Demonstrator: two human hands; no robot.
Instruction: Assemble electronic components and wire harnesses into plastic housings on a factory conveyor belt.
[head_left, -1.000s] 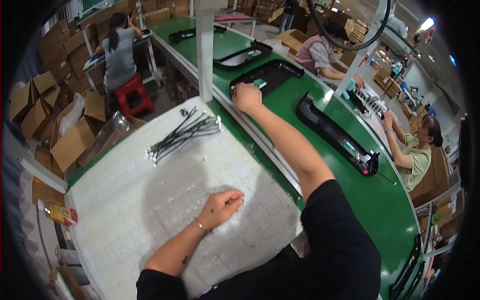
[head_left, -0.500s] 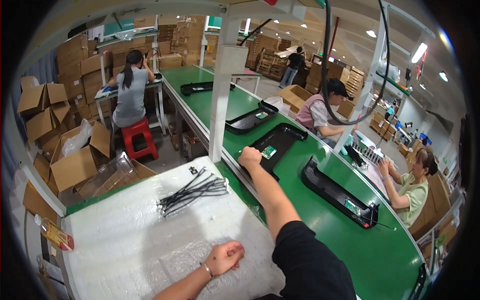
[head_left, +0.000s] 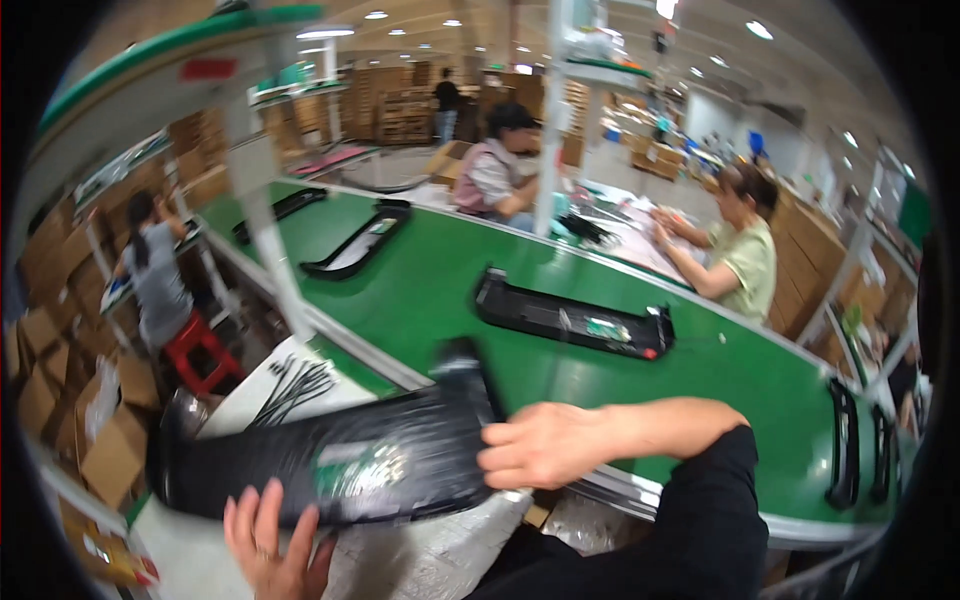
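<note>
With my right hand [head_left: 540,447] I am gripping the right end of a black plastic housing [head_left: 245,465], the fingers curling over its end wall. My left hand [head_left: 275,550] is opening out flat, its fingers spreading and their tips lying at the near edge of the housing; whether they are carrying any weight, I cannot tell. The housing is tilting in front of me, above the white work surface [head_left: 440,560], and is looking blurred. Inside it a green circuit board [head_left: 345,470] is showing. Behind it, at the left, thin black cables [head_left: 290,390] are lying on the work surface. On the green conveyor belt [head_left: 740,430], farther away, a second housing [head_left: 545,315] with a board is resting, and another housing [head_left: 362,242] is lying at the far left. Across the belt, a co-worker in a light green top [head_left: 745,268] is sitting at the right.
</note>
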